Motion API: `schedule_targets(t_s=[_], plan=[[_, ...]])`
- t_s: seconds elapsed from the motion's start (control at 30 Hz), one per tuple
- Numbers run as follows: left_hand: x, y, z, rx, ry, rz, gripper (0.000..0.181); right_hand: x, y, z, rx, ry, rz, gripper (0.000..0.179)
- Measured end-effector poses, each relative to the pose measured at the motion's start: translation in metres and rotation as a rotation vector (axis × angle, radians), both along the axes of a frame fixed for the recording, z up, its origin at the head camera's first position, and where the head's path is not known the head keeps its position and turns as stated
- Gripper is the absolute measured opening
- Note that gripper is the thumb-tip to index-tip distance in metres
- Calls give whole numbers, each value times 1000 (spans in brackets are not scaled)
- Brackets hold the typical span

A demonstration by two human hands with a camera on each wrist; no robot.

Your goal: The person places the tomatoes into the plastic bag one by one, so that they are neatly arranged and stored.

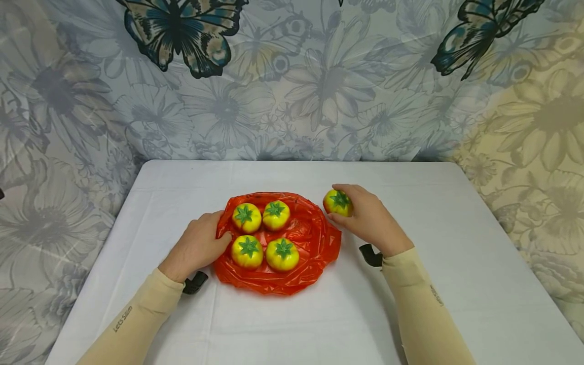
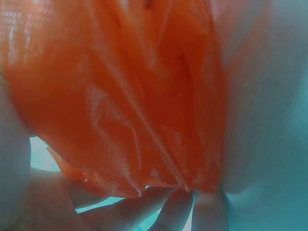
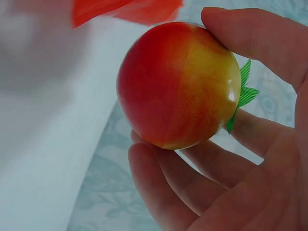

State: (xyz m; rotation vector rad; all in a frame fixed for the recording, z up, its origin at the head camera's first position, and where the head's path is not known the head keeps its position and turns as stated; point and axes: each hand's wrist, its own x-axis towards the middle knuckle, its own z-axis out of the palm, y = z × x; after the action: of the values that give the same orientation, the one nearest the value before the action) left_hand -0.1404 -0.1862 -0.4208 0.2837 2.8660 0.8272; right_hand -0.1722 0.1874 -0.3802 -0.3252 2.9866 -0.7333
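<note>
A red plastic bag [image 1: 315,238] lies spread on the table with its rim rolled down. Several yellow toy tomatoes with green leaf tops, such as the near-left toy tomato [image 1: 247,252], sit inside it in two rows toward the left. At the bag's left rim, my left hand [image 1: 198,243] holds the plastic, thumb on the inner side; in the left wrist view the red film [image 2: 134,106] fills the space by the fingers. My right hand [image 1: 371,218] grips another toy tomato [image 3: 178,86], red below and yellow near its leaves, just beyond the bag's right rim.
A white cloth covers the table [image 1: 292,329]. Behind it hangs a grey floral curtain [image 1: 328,91] with butterfly prints, close to the table's back edge. Dark wrist mounts [image 1: 195,283] show under both forearms.
</note>
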Motion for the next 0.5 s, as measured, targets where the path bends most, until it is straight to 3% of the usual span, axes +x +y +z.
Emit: schedule_targets(t_s=[0.23, 0.5], plan=[[0, 1, 2, 17, -18, 3, 50, 12, -11, 13, -32, 2, 52, 69], [2, 1, 3, 18, -19, 6, 50, 23, -30, 17, -29, 35, 151, 69]])
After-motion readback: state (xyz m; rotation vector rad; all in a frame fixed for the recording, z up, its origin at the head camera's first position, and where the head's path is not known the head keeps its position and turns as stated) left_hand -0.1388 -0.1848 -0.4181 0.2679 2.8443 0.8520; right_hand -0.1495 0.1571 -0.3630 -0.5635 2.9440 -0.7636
